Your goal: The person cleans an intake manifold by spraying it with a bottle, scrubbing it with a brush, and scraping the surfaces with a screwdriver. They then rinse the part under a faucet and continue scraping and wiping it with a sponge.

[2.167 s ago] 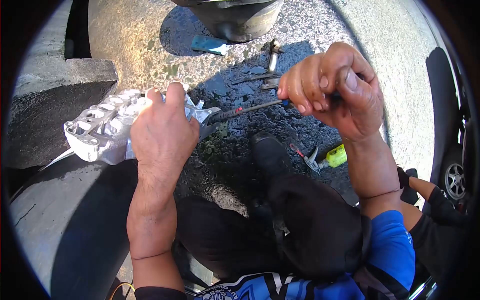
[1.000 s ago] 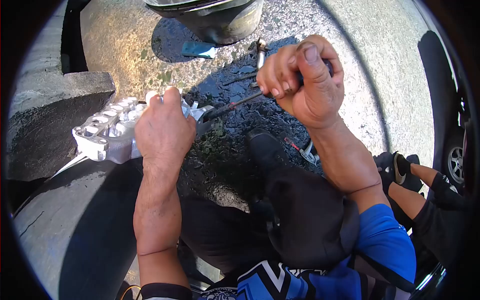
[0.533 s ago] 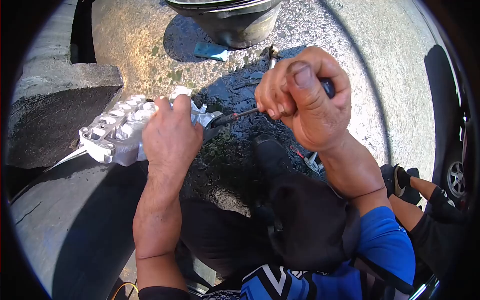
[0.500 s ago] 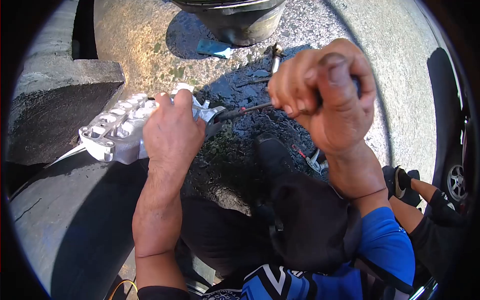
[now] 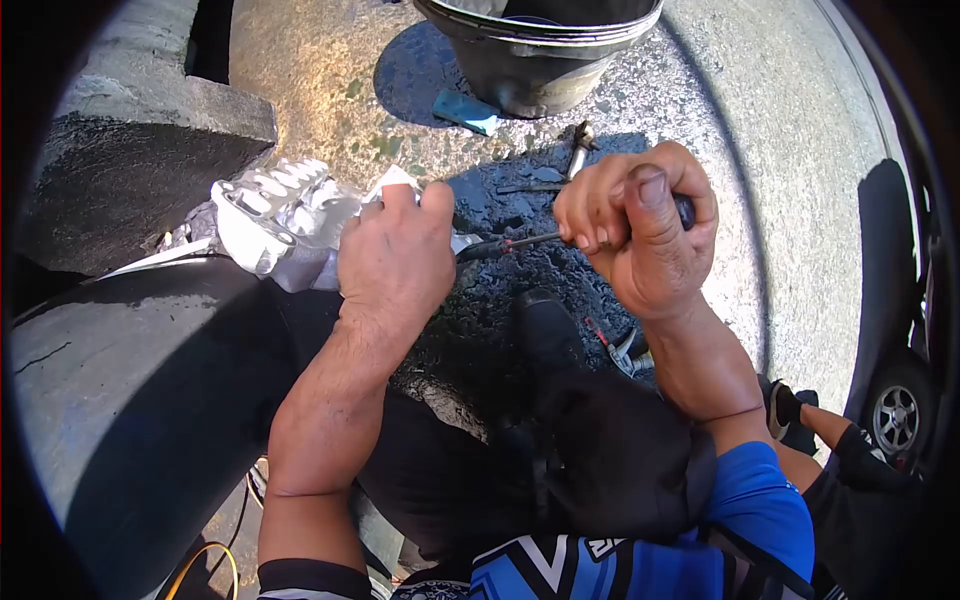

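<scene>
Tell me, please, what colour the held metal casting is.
The metal casting is silver, best seen in the head view.

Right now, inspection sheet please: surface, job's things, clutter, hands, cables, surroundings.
Surface: ground, dark and wet-looking around the boot.
Job's things: metal casting; rod tool runs to its right-hand end, tip out of sight.
Clutter: bucket, blue block, metal tool; spray head, its bottle partly hidden by the right forearm.
Hands: left hand holds the casting; right hand closed on the rod tool's handle.
Cables: yellow cord or hose, lower left.
Surroundings: concrete block left; another person's leg and car wheel right.
</scene>
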Action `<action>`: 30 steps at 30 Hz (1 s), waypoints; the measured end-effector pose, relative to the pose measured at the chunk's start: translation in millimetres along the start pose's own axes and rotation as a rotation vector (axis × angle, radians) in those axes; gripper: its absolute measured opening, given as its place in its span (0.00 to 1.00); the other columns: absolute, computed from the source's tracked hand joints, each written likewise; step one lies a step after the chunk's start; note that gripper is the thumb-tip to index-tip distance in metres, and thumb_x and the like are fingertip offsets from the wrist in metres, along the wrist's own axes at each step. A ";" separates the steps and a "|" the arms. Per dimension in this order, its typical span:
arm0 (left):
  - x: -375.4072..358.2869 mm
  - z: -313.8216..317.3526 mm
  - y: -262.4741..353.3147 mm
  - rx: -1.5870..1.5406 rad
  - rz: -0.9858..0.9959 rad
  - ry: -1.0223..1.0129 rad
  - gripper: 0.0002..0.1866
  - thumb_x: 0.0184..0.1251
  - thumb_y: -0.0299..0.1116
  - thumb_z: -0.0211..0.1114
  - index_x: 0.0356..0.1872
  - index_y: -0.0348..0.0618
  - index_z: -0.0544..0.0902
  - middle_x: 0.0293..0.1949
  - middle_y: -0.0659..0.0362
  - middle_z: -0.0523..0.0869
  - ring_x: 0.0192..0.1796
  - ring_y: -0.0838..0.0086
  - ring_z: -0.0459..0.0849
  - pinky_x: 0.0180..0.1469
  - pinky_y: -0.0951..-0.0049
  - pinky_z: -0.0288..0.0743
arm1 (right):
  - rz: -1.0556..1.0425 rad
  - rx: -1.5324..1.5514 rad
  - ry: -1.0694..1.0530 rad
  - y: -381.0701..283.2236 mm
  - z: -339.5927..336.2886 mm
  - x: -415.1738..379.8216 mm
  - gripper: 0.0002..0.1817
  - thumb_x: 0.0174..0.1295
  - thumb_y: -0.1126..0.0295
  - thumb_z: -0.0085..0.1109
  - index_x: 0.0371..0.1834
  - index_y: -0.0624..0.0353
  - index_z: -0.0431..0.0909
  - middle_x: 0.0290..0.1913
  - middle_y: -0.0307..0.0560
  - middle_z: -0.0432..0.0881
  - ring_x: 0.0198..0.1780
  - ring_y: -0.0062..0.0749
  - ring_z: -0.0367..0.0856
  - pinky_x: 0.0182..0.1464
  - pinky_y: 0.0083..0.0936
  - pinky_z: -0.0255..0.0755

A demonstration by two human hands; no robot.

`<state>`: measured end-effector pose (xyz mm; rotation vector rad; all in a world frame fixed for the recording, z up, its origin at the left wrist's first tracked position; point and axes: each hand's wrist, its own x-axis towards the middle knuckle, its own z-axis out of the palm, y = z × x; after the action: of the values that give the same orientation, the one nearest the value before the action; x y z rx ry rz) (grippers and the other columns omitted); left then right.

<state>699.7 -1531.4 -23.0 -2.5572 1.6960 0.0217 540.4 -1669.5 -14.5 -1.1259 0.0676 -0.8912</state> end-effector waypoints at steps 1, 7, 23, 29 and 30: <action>-6.5 1.2 -0.4 0.020 0.022 -0.015 0.11 0.57 0.30 0.70 0.41 0.48 0.81 0.39 0.49 0.84 0.38 0.54 0.91 0.40 0.58 0.86 | 0.040 -0.063 -0.028 -2.0 5.7 -4.7 0.11 0.80 0.64 0.55 0.37 0.55 0.73 0.21 0.40 0.72 0.23 0.26 0.73 0.30 0.30 0.73; -4.7 -2.7 -10.8 -0.035 -0.090 -0.132 0.21 0.55 0.37 0.77 0.49 0.45 0.82 0.45 0.46 0.83 0.45 0.49 0.90 0.47 0.54 0.85 | 0.010 0.070 -0.023 -14.2 -23.5 7.8 0.13 0.82 0.61 0.52 0.38 0.53 0.75 0.21 0.40 0.72 0.23 0.29 0.74 0.30 0.36 0.74; -8.4 -14.1 -35.9 -0.132 -0.215 -0.128 0.21 0.55 0.37 0.78 0.47 0.44 0.81 0.48 0.48 0.81 0.44 0.49 0.89 0.45 0.52 0.84 | 0.790 -1.613 -0.507 92.7 -181.0 -79.4 0.24 0.72 0.46 0.59 0.43 0.60 0.82 0.37 0.63 0.86 0.45 0.60 0.86 0.50 0.53 0.78; -9.7 -10.4 -29.7 -0.114 -0.202 -0.134 0.22 0.54 0.37 0.78 0.48 0.43 0.81 0.48 0.47 0.81 0.45 0.48 0.89 0.46 0.51 0.84 | 0.929 -1.660 -0.519 178.6 -206.2 -41.4 0.17 0.72 0.57 0.56 0.53 0.57 0.84 0.48 0.61 0.88 0.53 0.57 0.86 0.59 0.49 0.78; -9.9 -9.8 -27.8 -0.116 -0.201 -0.136 0.22 0.53 0.37 0.78 0.48 0.43 0.81 0.48 0.47 0.81 0.45 0.48 0.88 0.46 0.51 0.84 | 0.945 -1.672 -0.543 182.1 -203.2 -37.0 0.16 0.72 0.58 0.56 0.52 0.57 0.84 0.48 0.61 0.88 0.53 0.58 0.85 0.59 0.49 0.78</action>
<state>721.1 -1512.1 -11.2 -2.7262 1.4249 0.2838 526.9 -1773.7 -269.0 -2.4699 0.9355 0.6043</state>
